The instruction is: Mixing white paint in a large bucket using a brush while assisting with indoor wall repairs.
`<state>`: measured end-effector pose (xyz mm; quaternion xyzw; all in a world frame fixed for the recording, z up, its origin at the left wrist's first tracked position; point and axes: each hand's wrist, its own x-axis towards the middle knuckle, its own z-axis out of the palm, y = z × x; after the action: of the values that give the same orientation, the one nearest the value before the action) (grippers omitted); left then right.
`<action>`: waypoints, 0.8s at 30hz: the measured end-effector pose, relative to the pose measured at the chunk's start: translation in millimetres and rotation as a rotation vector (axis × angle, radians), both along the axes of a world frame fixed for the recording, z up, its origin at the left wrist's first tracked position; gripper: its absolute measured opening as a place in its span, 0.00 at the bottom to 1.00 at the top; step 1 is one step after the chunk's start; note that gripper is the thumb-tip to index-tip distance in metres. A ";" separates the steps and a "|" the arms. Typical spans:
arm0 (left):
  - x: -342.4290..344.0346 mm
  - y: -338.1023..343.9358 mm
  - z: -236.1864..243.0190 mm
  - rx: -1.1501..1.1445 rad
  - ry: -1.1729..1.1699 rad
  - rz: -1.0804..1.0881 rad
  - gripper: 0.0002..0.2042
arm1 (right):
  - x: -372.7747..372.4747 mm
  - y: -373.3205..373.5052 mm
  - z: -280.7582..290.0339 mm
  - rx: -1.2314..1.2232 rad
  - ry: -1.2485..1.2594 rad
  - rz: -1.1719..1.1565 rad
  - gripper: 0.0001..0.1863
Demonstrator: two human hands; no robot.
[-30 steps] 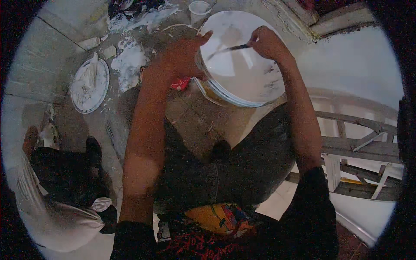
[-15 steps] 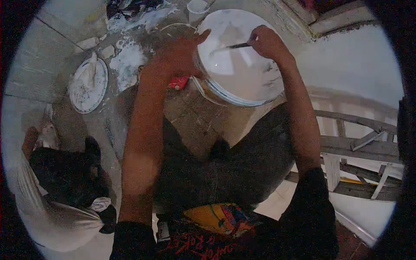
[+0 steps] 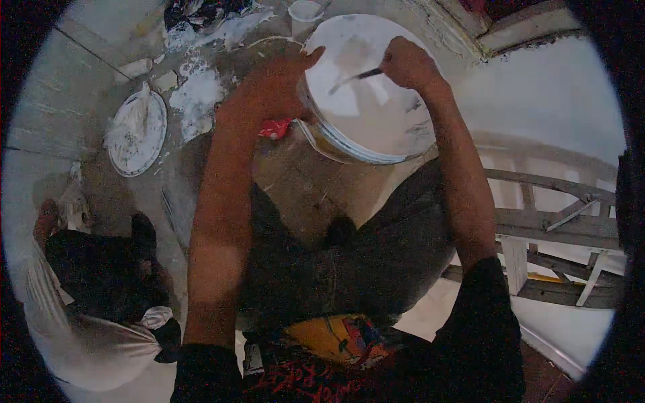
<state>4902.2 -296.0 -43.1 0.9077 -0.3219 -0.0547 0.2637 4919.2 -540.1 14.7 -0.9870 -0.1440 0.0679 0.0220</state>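
Brush (image 3: pixel 355 76) seemingly within right fingers (image 3: pixel 403 64).

**Around the work spot**

Left of the hands, a round white lid (image 3: pixel 137 133) lies on the spattered floor (image 3: pixel 101 80). Lower left, another person (image 3: pixel 94 295) crouches. Right of the hands, a wooden ladder (image 3: pixel 557 221) lies across. A small cup (image 3: pixel 306 11) stands just above.
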 end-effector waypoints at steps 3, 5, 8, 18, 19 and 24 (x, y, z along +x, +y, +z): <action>-4.2 0.9 1.9 0.029 -0.070 0.005 0.55 | -2.9 3.5 9.2 -0.340 -0.032 -0.188 0.17; -9.6 -3.9 10.2 0.050 -0.067 0.030 0.55 | -4.4 3.2 7.4 -0.397 0.080 -0.133 0.18; -12.5 -3.3 22.2 0.095 0.001 0.078 0.54 | -6.2 8.4 0.6 -0.311 0.184 -0.035 0.18; -7.7 -2.4 20.9 0.086 0.014 0.031 0.54 | -4.6 7.5 3.7 -0.349 0.045 -0.154 0.13; -7.4 -2.4 23.3 0.086 0.058 0.026 0.54 | -9.5 11.8 4.5 -0.348 0.043 -0.151 0.13; -8.1 -1.2 10.8 0.036 -0.058 0.053 0.53 | -20.5 21.6 4.2 -0.152 0.193 0.077 0.12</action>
<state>4894.1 -297.2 -32.3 0.9218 -0.3040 -0.0271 0.2392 4898.7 -518.5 18.9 -0.9685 -0.1732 0.1741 -0.0418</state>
